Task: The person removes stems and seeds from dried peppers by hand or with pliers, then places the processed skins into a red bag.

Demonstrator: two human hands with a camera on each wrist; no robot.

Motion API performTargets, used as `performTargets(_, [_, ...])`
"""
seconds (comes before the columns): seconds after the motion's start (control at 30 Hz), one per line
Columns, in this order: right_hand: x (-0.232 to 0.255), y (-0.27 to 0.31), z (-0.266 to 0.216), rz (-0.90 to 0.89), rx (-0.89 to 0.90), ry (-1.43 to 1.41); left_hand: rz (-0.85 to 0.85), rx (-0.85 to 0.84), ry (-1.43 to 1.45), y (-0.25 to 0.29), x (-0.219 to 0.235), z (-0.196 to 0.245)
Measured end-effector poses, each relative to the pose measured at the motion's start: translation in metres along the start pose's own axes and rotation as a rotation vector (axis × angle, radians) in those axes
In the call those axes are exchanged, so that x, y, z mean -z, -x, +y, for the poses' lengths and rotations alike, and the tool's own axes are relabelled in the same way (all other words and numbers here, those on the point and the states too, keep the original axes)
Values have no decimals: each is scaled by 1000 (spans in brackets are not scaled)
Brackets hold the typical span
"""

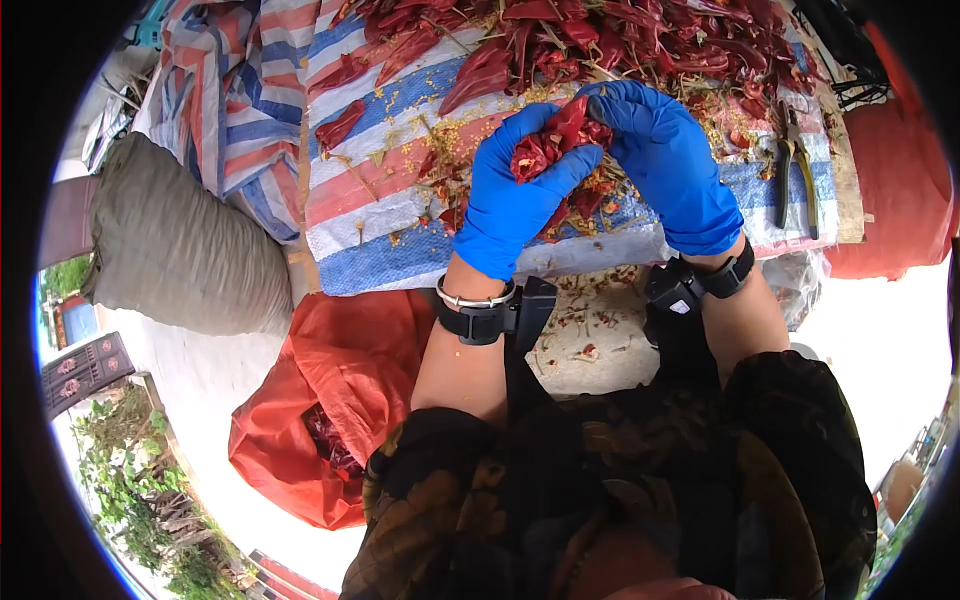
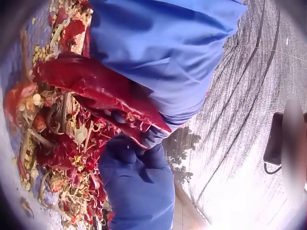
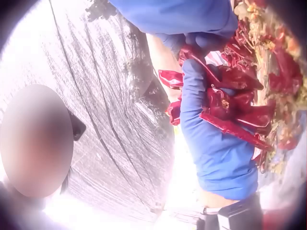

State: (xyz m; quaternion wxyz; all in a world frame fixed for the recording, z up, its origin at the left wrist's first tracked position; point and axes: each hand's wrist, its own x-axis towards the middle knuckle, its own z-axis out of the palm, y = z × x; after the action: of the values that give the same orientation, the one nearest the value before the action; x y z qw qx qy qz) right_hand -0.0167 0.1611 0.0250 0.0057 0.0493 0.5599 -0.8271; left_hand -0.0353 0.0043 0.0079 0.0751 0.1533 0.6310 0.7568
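Note:
Dried red chili peppers (image 1: 560, 140) are bunched in my left hand (image 1: 510, 195), which wears a blue glove and grips them with the thumb across. Split, flattened pods (image 3: 235, 103) stick out between its fingers in the right wrist view. My right hand (image 1: 665, 160), gloved too, meets the left at the bunch, its curled fingertips pinching the end of one chili (image 3: 196, 55). From the left wrist, a long open pod (image 2: 96, 84) hangs beside the left palm. Both hands are just over the near part of the striped sheet (image 1: 390, 235), above loose seeds and stems.
A large heap of dried chilies (image 1: 640, 40) covers the sheet's far side. Pliers-like cutters (image 1: 795, 170) lie at right. An orange-red sack (image 1: 330, 390) with chilies inside stands at lower left, near a stuffed grey sack (image 1: 185, 235). Another red sack (image 1: 890, 190) is at right.

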Motion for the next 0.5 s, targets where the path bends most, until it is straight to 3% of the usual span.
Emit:
performTargets(0.07, [-4, 1, 6, 17, -53, -137, 0, -14, -61, 0, 1, -2])
performTargets(0.13, [4, -5, 10, -182, -281, -607, -21, 9, 0, 1, 1, 0])
performTargets(0.23, [2, -2, 8, -228, -331, -709, -13, 13, 66, -1, -1, -6])
performTargets(0.33, [-15, 6, 5, -119, -229, -685, 38, 35, 142, 0, -10, -1])
performTargets(0.5, [-15, 9, 6, -98, -128, -692, 41, 108, 235, -3, -17, 7])
